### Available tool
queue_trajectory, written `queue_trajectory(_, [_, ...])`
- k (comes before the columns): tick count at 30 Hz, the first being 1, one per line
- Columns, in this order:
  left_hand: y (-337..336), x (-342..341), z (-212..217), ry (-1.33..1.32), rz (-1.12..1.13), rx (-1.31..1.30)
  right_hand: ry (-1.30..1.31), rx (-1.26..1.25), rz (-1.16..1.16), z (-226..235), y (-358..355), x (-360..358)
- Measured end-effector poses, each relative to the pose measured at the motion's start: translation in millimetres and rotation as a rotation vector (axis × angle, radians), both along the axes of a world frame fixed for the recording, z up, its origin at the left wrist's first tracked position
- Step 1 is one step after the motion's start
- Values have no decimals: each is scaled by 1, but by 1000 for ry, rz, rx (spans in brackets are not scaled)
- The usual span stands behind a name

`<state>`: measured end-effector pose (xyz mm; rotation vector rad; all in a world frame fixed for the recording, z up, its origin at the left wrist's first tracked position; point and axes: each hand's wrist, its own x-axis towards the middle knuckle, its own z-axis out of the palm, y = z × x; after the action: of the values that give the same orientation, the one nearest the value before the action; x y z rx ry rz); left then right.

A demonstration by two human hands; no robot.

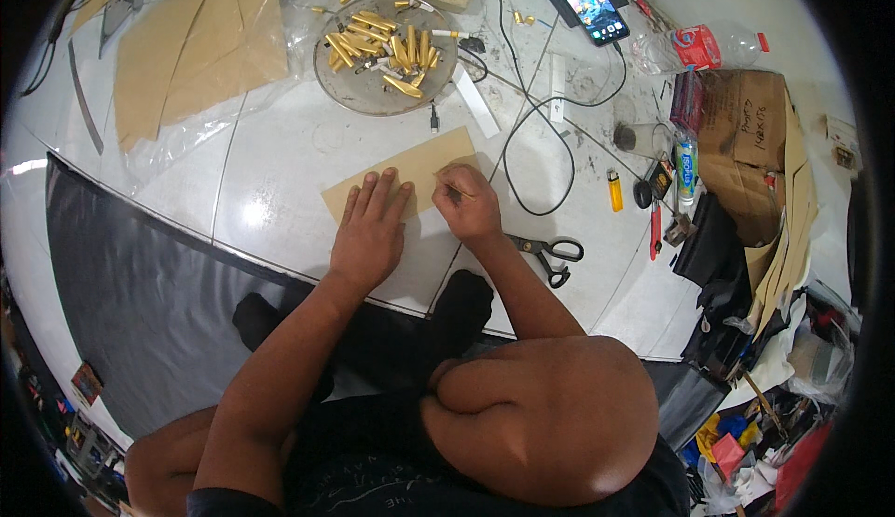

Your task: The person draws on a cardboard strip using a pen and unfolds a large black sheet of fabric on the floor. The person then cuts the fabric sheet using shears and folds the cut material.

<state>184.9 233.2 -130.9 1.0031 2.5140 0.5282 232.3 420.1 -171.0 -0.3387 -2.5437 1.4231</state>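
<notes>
A rectangular piece of tan card [421, 155] lies at a slant on the white tiled floor in front of me. My left hand [371, 228] rests flat on its left part, fingers stretched and slightly apart. Over the card's right end, my right hand [469, 205] is curled closed, thumb and fingers pressed together. Whatever it may pinch is hidden by the fingers. Black-handled scissors [550, 254] lie just right of my right wrist, their blades partly behind the forearm.
Beyond the card stands a round ashtray [350, 97] full of gold-tipped cigarette butts. A lit phone [587, 0] trails a black cable [508, 158]. At right are a yellow lighter [614, 191], a glue tube [687, 170] and a cardboard box [741, 121]. Brown sheets [200, 51] lie far left.
</notes>
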Motion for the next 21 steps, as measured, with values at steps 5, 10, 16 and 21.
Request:
queue_trajectory(5, [5, 0, 1, -17, -6, 3, -2, 79, 31, 7, 8, 0])
queue_trajectory(10, [-1, -1, 2, -32, -1, -3, -33, -121, -150, 6, 2, 2])
queue_trajectory(16, [0, -2, 2, -32, 7, -22, -13, -80, -81, 8, 4, -4])
queue_trajectory(21, [9, -1, 4, -35, -10, 33, 19, 18, -65, 3, 17, -4])
